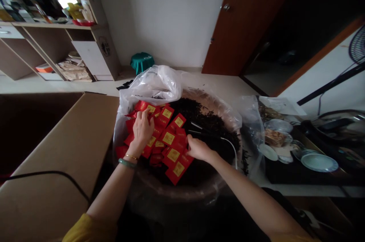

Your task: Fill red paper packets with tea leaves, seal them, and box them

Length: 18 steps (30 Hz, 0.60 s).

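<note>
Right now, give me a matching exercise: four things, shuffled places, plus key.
Things
1. red packets
2. green bangle
3. cardboard box
4. brown door

Places
A. worn on the left arm
B. beside the dark doorway
C. partly under the left hand
D. at the picture's left

Pairs: 1-C, 2-A, 3-D, 4-B
</note>
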Motion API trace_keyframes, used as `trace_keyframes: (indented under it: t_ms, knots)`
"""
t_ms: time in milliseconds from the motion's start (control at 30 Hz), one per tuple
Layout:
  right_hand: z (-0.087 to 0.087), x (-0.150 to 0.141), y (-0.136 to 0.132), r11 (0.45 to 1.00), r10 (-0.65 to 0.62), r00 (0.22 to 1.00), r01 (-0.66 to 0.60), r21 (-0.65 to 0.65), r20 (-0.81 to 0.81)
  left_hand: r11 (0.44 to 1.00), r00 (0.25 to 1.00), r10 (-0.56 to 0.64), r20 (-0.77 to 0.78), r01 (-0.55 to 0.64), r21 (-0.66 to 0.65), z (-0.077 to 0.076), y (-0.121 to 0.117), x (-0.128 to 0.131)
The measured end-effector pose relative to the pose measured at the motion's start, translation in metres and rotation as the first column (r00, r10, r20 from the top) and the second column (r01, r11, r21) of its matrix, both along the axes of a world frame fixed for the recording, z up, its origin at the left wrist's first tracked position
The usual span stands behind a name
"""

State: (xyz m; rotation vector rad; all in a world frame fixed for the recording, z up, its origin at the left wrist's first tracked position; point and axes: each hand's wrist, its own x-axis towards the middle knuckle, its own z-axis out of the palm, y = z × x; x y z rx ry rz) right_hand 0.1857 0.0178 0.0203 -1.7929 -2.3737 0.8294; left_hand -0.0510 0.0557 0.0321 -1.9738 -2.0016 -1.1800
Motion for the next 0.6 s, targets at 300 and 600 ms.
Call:
trace_keyframes:
  t_ms: [300, 600]
  knots:
    - [0.036, 0.029, 0.021, 0.96, 0.045, 0.766, 0.145, 0.241, -0.641, 0.799, 0.788, -0.579, 0.209, 0.6, -0.047, -0.009, -0.039, 0.066]
    - [0.022, 0.01, 0.003, 0.617, 0.208, 0.916, 0.15, 0.773, -0.344, 0.837, 0.788, -0.474, 0.393, 0.541, -0.076, -0.02, -0.039, 0.07]
